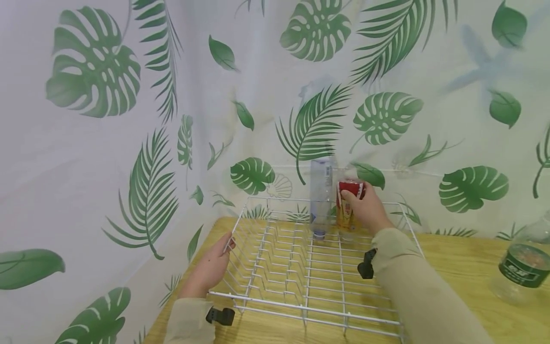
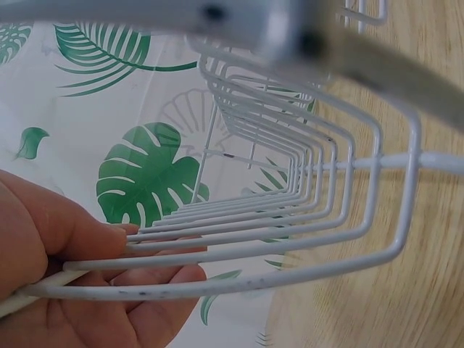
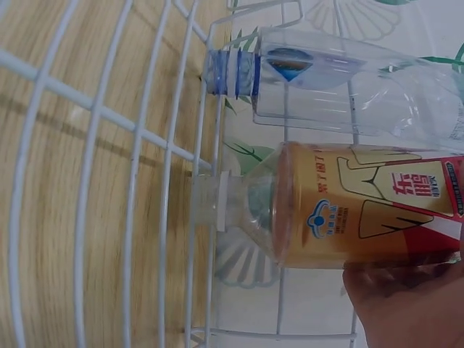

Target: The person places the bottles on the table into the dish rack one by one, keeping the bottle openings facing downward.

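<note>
One red-and-gold bottle [image 1: 345, 217], neck down, grasped near its upturned base by the right hand [image 1: 368, 208], thumb across the label. Its neck is at the floor wires of one white wire rack [image 2: 217, 286]; whether it bears on them is hard to tell. One clear bottle [image 1: 321, 196], also inverted, stands in the rack just left of the right hand. Left hand [image 1: 215, 265] grips the rack's side rim. Rack count: two bottles. A third, green-labelled bottle [image 1: 523, 265], stands upright on the table [image 1: 455, 258], right of the right hand. Leaf-printed sheeting [image 1: 258, 57] beyond both hands.
</note>
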The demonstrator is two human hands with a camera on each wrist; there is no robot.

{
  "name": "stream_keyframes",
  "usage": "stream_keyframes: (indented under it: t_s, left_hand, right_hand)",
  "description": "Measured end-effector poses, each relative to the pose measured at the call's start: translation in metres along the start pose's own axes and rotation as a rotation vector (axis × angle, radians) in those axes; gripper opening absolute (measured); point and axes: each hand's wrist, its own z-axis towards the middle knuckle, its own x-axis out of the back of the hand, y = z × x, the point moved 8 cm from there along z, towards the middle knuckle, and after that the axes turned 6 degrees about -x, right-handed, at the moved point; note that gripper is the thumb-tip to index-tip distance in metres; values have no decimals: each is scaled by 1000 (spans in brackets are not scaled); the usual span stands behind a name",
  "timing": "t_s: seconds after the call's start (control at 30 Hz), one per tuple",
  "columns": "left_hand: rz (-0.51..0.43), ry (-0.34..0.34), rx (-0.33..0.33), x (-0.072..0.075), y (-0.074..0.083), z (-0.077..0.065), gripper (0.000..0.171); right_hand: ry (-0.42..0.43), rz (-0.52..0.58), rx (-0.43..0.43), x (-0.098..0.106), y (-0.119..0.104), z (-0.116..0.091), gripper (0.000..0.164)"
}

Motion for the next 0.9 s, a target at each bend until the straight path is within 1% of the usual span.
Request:
stream_keyframes:
  t_s: [0.2,0.33,0.43,0.57,0.7,0.77,0.9]
  left_hand:
    - [-9,-4,-15,-2,6,3,55]
    - [3,2,-20,-2,6,1,54]
    - [3,-3,-13,-4,4,0,54]
    - [-13,-19,-9,-7,3,0,55]
    - [-13,-11,-3,-6,3,0,55]
    - [-2,-8,-5,-6,3,1,55]
    - [-1,-11,-6,-4,2,1,56]
  right_hand:
    - [-6,-19,-17,12,-7,-5,94]
    - [-25,-24,-28,16,-12,-7,99]
    - [-25,-43,-12,23,-17,-11,101]
    - [4,-63,41,40,-28,-19,101]
    - [2,-71,101,61,-48,-29,97]
    - [-5,-93,134,73,-59,-35,94]
    - [4,-149,196,99,-78,-49,94]
